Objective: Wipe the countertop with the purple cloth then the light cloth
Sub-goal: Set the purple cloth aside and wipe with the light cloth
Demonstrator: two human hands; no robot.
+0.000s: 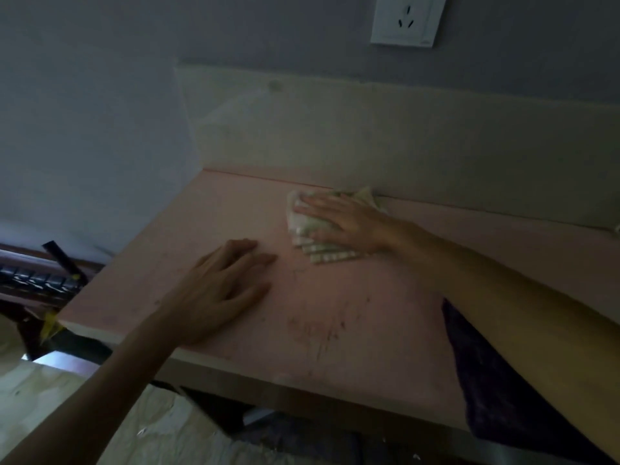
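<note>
The right hand (339, 221) presses flat on the light cloth (312, 236) near the backsplash. The left hand (218, 290) rests open on the countertop (352, 330). The purple cloth (496, 391) lies under the right forearm.

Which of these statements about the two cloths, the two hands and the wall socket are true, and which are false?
1. The right hand presses flat on the light cloth. True.
2. The left hand holds the purple cloth. False: it rests bare on the countertop.
3. The purple cloth lies at the countertop's near right edge. True.
4. A plug sits in the wall socket. False: the socket has no plug.
</note>
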